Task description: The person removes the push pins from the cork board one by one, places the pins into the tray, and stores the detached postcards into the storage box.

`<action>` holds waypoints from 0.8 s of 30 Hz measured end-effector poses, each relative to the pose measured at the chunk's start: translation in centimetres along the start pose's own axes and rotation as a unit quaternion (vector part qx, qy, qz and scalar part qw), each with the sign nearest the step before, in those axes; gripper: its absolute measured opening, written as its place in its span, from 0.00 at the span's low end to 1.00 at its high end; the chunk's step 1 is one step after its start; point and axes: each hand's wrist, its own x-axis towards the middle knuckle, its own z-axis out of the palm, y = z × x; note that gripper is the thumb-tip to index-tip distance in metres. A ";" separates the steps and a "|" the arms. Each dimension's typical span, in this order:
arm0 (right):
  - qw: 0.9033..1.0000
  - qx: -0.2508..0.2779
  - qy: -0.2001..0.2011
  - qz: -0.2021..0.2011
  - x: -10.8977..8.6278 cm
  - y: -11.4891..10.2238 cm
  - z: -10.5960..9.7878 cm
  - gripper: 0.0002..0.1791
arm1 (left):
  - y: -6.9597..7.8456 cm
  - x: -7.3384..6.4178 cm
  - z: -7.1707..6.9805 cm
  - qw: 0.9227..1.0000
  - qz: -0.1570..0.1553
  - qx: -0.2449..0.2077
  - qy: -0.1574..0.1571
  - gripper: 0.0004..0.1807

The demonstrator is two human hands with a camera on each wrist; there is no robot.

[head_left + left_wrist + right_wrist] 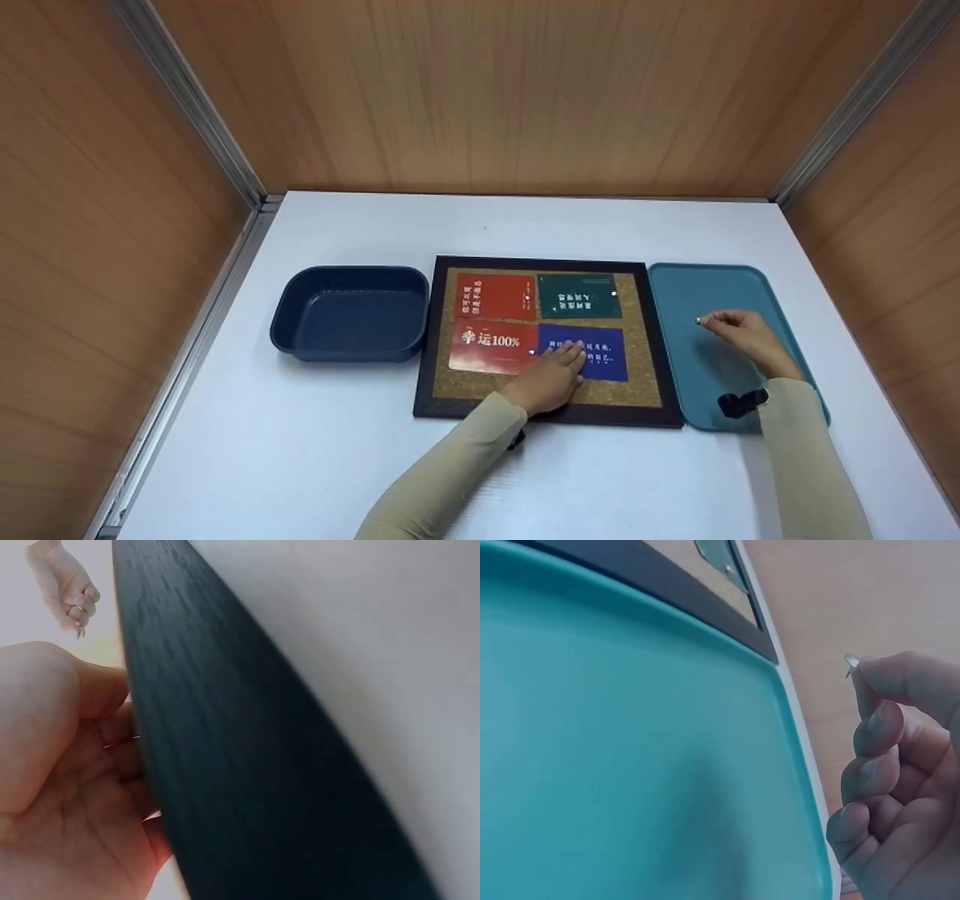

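Observation:
A framed corkboard (642, 352) lies flat on the table, bearing two red cards (499, 289), a green card (592, 304) and a blue card (611, 352). White tack heads show near the right edges of the red and green cards. My left hand (546, 381) rests with extended fingers on the blue card, covering its left part. Over the teal tray (694, 390), my right hand (748, 343) pinches a small thumbtack (851, 661) between thumb and index finger. In the right wrist view its pin points down and the other fingers are curled.
A deep dark-blue bin (349, 322) stands just left of the board. The teal tray adjoins the board's right side. Wooden panels (525, 97) enclose the white table (315, 457) at the back and sides.

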 end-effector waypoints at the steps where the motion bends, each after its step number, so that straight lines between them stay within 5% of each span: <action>1: 1.000 0.000 0.001 0.001 0.0 0.1 0.0 0.32 | 0.0 0.0 0.0 1.000 0.000 0.000 0.001 0.27; 24: 0.999 -0.031 0.014 0.016 -0.1 2.3 -0.4 0.32 | 0.1 -0.1 -0.1 1.000 -0.001 0.029 -0.006 0.27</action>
